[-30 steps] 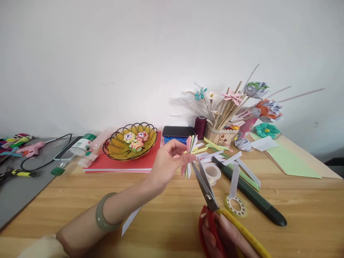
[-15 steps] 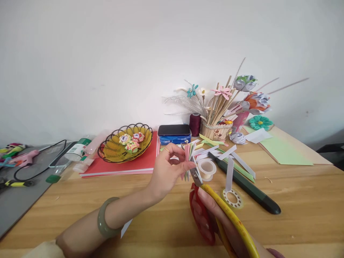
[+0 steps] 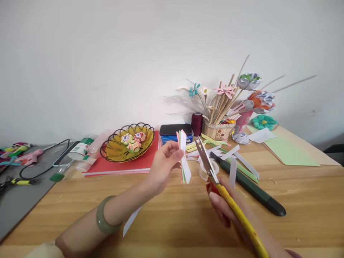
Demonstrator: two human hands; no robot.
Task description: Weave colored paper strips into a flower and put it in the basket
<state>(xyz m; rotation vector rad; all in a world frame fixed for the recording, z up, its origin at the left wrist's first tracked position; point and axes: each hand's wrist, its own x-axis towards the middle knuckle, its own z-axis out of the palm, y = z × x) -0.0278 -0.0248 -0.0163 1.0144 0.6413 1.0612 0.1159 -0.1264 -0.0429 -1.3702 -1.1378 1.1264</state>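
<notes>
Between the thumb and fingers of my left hand (image 3: 168, 161) is a small stack of folded paper strips (image 3: 185, 170), pink, green and white, pinched at its middle and held upright above the table. My right hand (image 3: 225, 200) is wrapped round the handles of a pair of scissors (image 3: 208, 161) with yellow and red grips. The blades point up and to the left, just right of the paper strips and apart from them. A thin thread (image 3: 198, 184) trails near the strips. Behind the blades, a white spool (image 3: 205, 172) is partly hidden.
A yellow woven basket (image 3: 107, 152) with paper flowers rests on red paper (image 3: 92, 168). A dark green long-handled tool (image 3: 255, 191) lies right, among loose paper strips (image 3: 245, 165). A phone (image 3: 175, 129), purple thread spool (image 3: 197, 123) and flower-filled pot (image 3: 216, 132) stand at the back.
The scissors have moved right and down, away from the paper strips, which they were touching before. My left hand has turned the strips so the white one faces me.
</notes>
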